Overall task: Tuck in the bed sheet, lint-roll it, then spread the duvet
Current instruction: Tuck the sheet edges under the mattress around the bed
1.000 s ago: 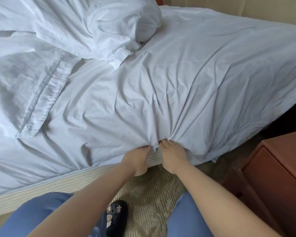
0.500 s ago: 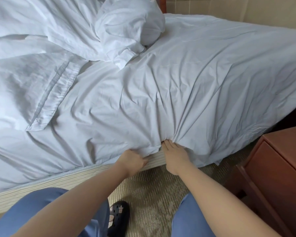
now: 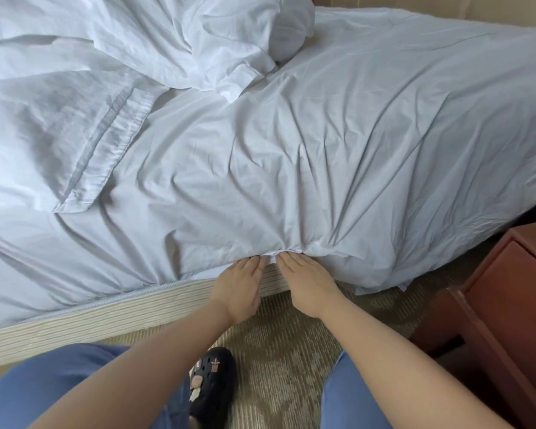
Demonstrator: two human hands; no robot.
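The white bed sheet [image 3: 338,144] lies wrinkled over the mattress, bunched where it meets the near edge. My left hand [image 3: 240,284] and my right hand [image 3: 307,280] sit side by side at that edge, fingers straight, fingertips pressing the sheet's hem into the gap above the striped bed base [image 3: 106,317]. To the right of my hands the sheet hangs loose over the base. The white duvet [image 3: 53,119] lies crumpled on the left of the bed, with a pillow [image 3: 248,35] on top at the back. No lint roller is in view.
A reddish wooden nightstand [image 3: 508,305] stands close on the right, near the bed corner. Patterned carpet [image 3: 285,351] lies below me, with my blue trouser legs and a black clog [image 3: 211,385] on it. A beige wall runs behind the bed.
My left hand has uncurled from the bunched sheet and now presses with straight fingers beside the right hand. Both hands stay at the same spot on the mattress edge.
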